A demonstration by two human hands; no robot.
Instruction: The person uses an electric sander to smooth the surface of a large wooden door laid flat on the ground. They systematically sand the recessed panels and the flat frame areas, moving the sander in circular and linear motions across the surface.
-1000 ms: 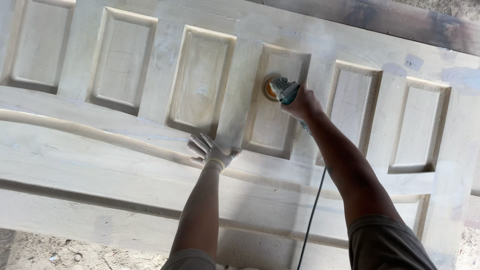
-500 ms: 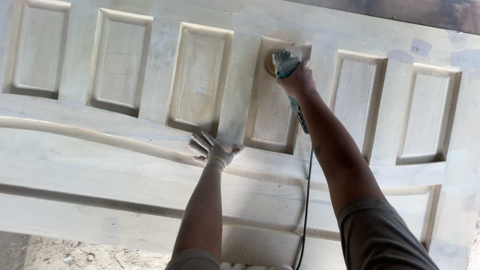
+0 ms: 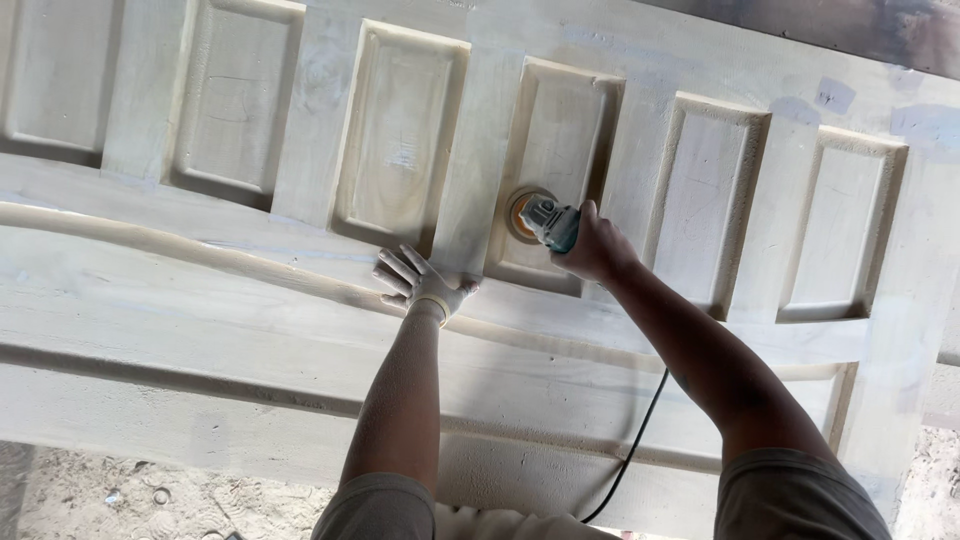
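A large pale wooden door [image 3: 250, 330] with several raised rectangular panels lies flat in front of me. My right hand [image 3: 592, 243] grips a teal and grey angle grinder [image 3: 548, 220] whose round orange-rimmed sanding disc [image 3: 522, 212] presses on the lower part of one raised panel [image 3: 560, 140]. My left hand [image 3: 418, 282], in a dusty white glove, rests flat with fingers spread on the door just below and left of that panel, beside a curved moulding [image 3: 200, 255].
A black power cord [image 3: 640, 430] runs from the grinder down under my right arm toward the door's near edge. Sandy ground with small debris [image 3: 110, 490] shows below the door at the lower left. A dark surface [image 3: 850, 25] lies beyond the far edge.
The grinder has travelled down the panel from its upper end to its lower end. My left hand stays planted on the door.
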